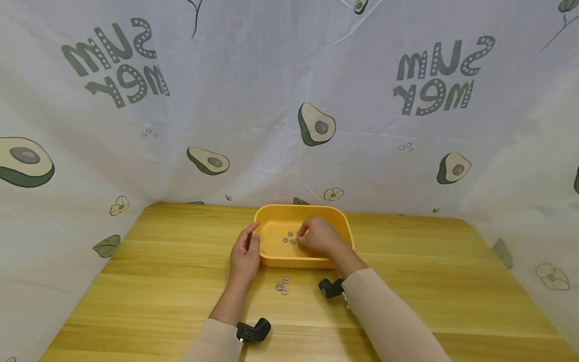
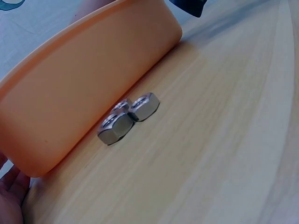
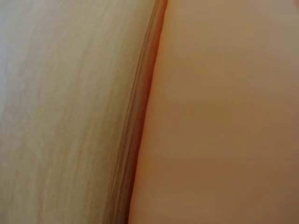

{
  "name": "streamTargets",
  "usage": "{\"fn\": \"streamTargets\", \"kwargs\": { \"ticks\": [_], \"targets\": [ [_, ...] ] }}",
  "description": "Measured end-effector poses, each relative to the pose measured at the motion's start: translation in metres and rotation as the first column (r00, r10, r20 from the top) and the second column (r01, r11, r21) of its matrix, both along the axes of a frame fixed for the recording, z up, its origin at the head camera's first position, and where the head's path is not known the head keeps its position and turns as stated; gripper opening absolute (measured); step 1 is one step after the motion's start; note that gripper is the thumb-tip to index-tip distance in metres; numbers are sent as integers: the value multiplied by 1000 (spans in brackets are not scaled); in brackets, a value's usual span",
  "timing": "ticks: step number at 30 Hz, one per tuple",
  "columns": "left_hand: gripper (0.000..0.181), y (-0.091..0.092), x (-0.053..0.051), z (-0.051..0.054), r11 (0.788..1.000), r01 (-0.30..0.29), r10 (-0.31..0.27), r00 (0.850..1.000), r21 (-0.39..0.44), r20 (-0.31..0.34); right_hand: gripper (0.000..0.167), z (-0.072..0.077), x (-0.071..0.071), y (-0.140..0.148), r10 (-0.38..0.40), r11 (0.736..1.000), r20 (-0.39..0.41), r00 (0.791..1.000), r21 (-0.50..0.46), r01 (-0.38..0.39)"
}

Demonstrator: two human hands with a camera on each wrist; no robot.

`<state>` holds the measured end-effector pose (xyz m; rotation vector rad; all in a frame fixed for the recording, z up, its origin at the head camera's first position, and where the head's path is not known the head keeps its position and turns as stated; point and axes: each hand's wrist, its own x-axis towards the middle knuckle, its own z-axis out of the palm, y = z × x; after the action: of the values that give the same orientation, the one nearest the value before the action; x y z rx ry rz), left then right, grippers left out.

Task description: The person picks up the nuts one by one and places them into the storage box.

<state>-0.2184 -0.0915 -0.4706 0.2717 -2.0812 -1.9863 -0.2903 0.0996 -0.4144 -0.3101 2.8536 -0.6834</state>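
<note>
Found three nuts (image 1: 292, 241) inside yellow tray (image 1: 294, 262), left of right hand (image 1: 319, 237). Noted left hand (image 1: 245, 257) unclenched against tray's left side; could not tell right hand's grip.

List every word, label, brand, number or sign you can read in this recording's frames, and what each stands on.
"sum / mer": upper left of the cloth, mirror-reversed, on two lines.
"sum / mer": upper right of the cloth, also mirror-reversed, on two lines.
No text shows on the tray or table. Any marks on the nuts or the black wrist cameras are too small to read.
</note>
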Motion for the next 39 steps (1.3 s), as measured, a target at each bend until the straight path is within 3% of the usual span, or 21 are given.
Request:
{"fn": "streamTargets", "kwargs": {
  "ticks": [11,22,33,36,39],
  "targets": [
    [38,1,0,2,1000,-10,10,1000,-6,8,15,15,10,-2,-20,998,-30,999,-58,18],
    [39,1,0,3,1000,-5,5,1000,0,13,13,38,43,-3,-12,986,-127,992,-168,-9],
    [38,0,0,2,1000,-15,15,1000,-10,13,6,34,79,1,-62,970,-109,992,-242,34],
    [38,0,0,2,1000,-13,13,1000,-5,13,4,32,88,2,-32,967,-89,995,-255,8],
    [38,0,1,2,1000,-9,9,1000,-6,19,4,28,97,5,48,966,-57,997,-250,-61]
  ]
}}
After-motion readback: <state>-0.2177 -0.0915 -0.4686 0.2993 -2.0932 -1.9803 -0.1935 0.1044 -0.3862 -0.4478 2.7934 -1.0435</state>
